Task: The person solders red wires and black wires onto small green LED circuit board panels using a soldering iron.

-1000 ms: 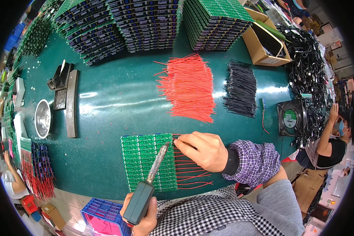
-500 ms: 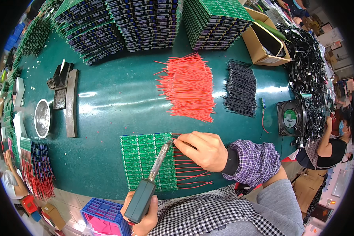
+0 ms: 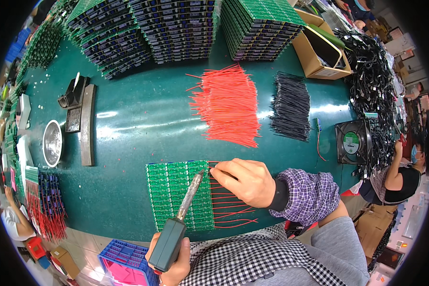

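I am seeing the green circuit board [image 3: 174, 190] lying flat on the near part of the surface [image 3: 119, 195], with red wires [image 3: 226, 200] sticking out from its right edge. The left grip [image 3: 180, 264] is wrapping around the handle of a soldering iron [image 3: 168, 243], whose tip is pointing at the board's far right corner; I cannot tell whether it is touching. The right grip [image 3: 248, 183] is curling its fingers at that corner, and since they are covering the spot, I cannot tell whether they are pinching a wire. On the left, a metal bowl [image 3: 52, 143] is standing with a bright inside that I am finding hard to read, and a black tray [image 3: 73, 121] is lying just beyond it. At the far right, an open cardboard box [image 3: 310, 59] is holding a dark object [image 3: 325, 45] of unclear kind. At the near left, below the surface, a blue crate [image 3: 128, 249] is carrying pink pieces [image 3: 128, 274] that I cannot identify, and the lower edge is cutting it off. The far stacks of boards [image 3: 176, 33] are running out of view at the top, while the black cables [image 3: 374, 81] on the right are tangling too densely for me to separate.
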The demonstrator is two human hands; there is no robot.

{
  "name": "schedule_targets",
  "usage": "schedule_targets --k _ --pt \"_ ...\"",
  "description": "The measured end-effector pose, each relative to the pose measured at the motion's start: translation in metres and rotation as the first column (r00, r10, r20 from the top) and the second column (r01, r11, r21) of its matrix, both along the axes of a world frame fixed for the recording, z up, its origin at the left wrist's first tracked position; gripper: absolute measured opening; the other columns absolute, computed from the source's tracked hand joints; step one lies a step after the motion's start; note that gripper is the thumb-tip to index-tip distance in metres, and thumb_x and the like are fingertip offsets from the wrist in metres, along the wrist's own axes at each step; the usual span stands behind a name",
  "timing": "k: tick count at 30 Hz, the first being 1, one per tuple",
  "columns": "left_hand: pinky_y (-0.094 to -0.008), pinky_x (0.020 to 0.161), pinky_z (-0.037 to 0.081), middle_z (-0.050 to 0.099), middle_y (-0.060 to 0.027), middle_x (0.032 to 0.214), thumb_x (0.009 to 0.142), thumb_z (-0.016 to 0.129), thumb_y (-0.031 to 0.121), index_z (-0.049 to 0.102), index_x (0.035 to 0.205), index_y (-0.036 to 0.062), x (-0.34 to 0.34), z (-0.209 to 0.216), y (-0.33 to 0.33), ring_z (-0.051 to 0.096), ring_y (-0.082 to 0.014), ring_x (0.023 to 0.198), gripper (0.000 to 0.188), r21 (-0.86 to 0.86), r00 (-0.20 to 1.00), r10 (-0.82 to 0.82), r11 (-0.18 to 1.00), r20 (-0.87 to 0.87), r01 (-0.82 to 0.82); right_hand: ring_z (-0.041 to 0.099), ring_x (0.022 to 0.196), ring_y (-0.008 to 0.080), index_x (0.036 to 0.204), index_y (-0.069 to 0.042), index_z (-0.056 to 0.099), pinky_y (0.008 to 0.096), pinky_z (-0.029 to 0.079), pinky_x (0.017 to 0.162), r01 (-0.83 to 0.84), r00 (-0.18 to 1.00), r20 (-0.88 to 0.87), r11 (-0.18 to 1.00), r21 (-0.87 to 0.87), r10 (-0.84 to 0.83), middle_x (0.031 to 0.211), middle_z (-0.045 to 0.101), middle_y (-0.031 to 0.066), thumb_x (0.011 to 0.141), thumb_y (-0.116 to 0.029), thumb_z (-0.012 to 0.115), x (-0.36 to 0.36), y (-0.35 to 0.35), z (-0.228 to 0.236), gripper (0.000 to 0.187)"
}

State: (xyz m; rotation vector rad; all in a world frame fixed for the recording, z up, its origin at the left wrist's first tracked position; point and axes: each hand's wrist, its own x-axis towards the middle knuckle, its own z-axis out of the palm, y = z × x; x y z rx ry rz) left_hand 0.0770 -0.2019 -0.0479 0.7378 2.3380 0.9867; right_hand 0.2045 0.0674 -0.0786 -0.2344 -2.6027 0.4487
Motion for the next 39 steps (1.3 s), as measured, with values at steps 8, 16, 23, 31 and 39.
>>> schedule_targets --k 8,16,23,31,39 --pt "-0.0406 0.086 0.057 0.075 -0.0175 0.112 0.090 0.082 0.019 0.071 0.122 -0.0008 -0.002 0.010 0.011 0.072 -0.0291 0.099 0.039 0.015 0.985 -0.018 1.000 0.172 0.016 0.066 0.081 0.0186 0.107 0.003 0.066 0.0301 0.057 0.068 0.004 1.000 -0.009 1.000 0.000 -0.004 0.098 0.063 0.0077 0.077 -0.007 0.068 0.000 -0.001 0.000 0.031" --pt "-0.0404 0.082 0.058 0.076 -0.0176 0.109 0.090 0.082 0.017 0.072 0.119 -0.0006 -0.003 0.020 0.022 0.074 -0.0293 0.095 0.035 0.036 0.973 -0.008 0.999 0.230 -0.001 0.067 0.083 0.0189 0.107 0.002 0.067 0.0300 0.058 0.070 0.005 1.000 0.012 1.000 0.002 -0.005 0.098 0.064 0.0080 0.078 -0.006 0.068 0.001 -0.001 0.002 0.030" --pt "-0.0366 0.076 0.054 0.072 -0.0138 0.099 0.088 0.081 0.012 0.070 0.114 -0.0035 0.004 -0.008 0.000 0.068 -0.0248 0.086 0.033 0.101 1.000 -0.007 0.995 0.003 0.007 0.070 0.085 0.0204 0.107 0.002 0.066 0.0311 0.059 0.071 0.006 1.000 0.001 1.000 -0.019 -0.006 0.102 0.066 0.0094 0.080 -0.007 0.068 0.002 -0.001 0.001 0.029" --pt "-0.0355 0.074 0.054 0.072 -0.0121 0.096 0.088 0.081 0.013 0.071 0.113 -0.0032 -0.001 0.006 0.005 0.068 -0.0234 0.082 0.031 -0.088 0.996 -0.044 0.995 0.077 0.051 0.070 0.085 0.0212 0.109 0.002 0.065 0.0323 0.060 0.071 0.001 1.000 -0.018 1.000 -0.027 -0.002 0.103 0.067 0.0109 0.080 -0.007 0.069 0.003 0.000 0.000 0.030" --pt "-0.0349 0.078 0.054 0.071 -0.0111 0.101 0.087 0.080 0.005 0.069 0.116 -0.0037 0.003 -0.010 -0.011 0.067 -0.0221 0.087 0.032 0.085 0.988 0.153 0.984 0.026 -0.154 0.071 0.085 0.0219 0.109 0.002 0.066 0.0327 0.060 0.071 -0.008 1.000 -0.029 1.000 -0.027 0.008 0.106 0.067 0.0107 0.080 -0.007 0.068 0.001 -0.002 0.007 0.031"
